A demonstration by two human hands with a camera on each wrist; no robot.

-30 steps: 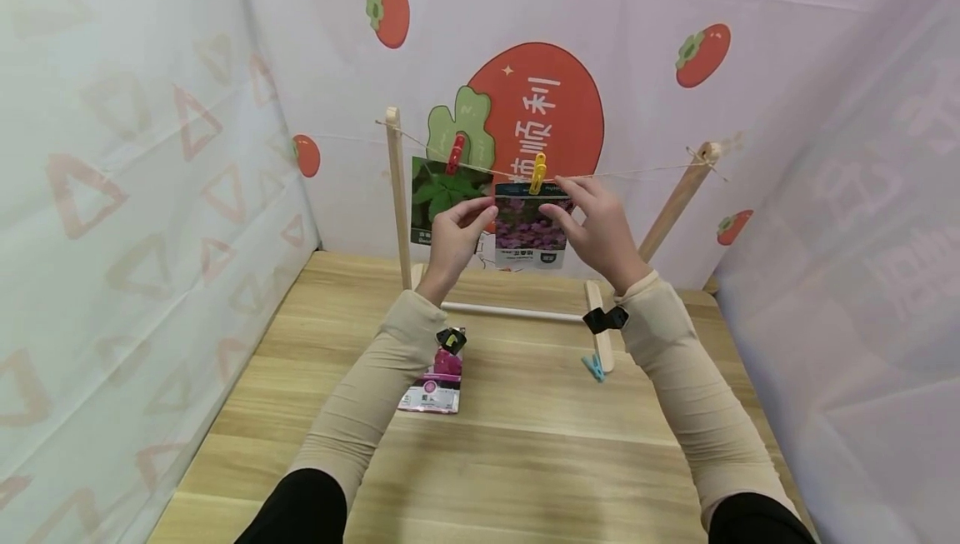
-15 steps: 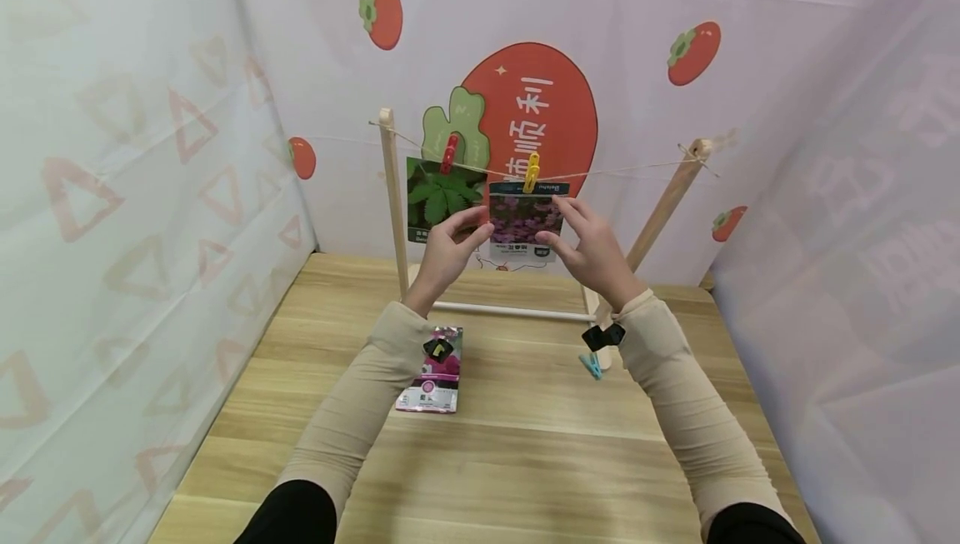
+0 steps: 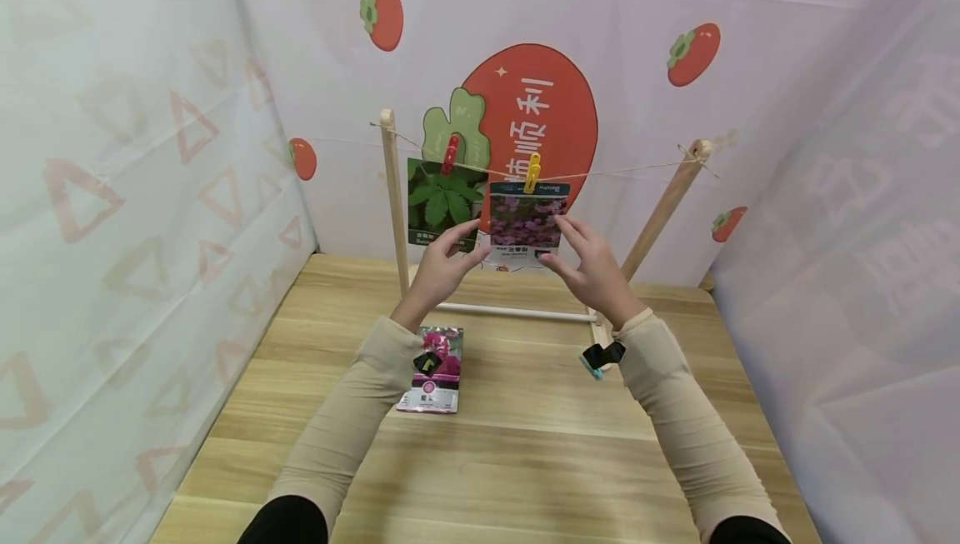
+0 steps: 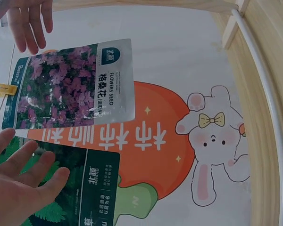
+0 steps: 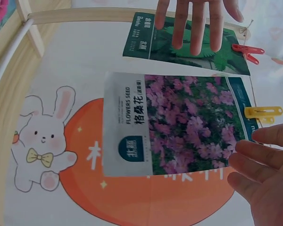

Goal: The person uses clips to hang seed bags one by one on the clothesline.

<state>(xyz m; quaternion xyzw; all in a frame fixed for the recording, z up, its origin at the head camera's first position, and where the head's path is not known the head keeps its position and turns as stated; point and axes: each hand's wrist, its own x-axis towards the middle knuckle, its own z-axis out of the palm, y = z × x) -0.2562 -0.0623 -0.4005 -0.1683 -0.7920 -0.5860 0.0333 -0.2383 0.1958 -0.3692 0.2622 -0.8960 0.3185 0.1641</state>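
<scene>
A flower seed packet (image 3: 527, 219) with pinkish-purple blooms hangs from the string, held at its top edge by a yellow clothespin (image 3: 532, 173). My right hand (image 3: 596, 273) is beside its right edge, fingers spread; in the right wrist view the fingertips (image 5: 243, 146) overlap that edge, and touch is unclear. To the left, my left hand (image 3: 442, 269) has its fingers extended between this packet and a green leafy seed packet (image 3: 442, 198), overlapping the green one's lower part. A red clothespin (image 3: 450, 154) pins the green packet to the string. Neither hand grips anything.
A wooden frame with a left post (image 3: 395, 194) and right post (image 3: 667, 207) carries the string. A white rod (image 3: 517, 311) runs along its base. Another pink flower seed packet (image 3: 431, 398) lies on the table; a blue clothespin (image 3: 592, 371) is partly hidden near my right wrist.
Both hands have lowered along the purple flower packet, and the left has drawn slightly away from it. My right fingers have left its top edge near the string. The packet stays hanging.
</scene>
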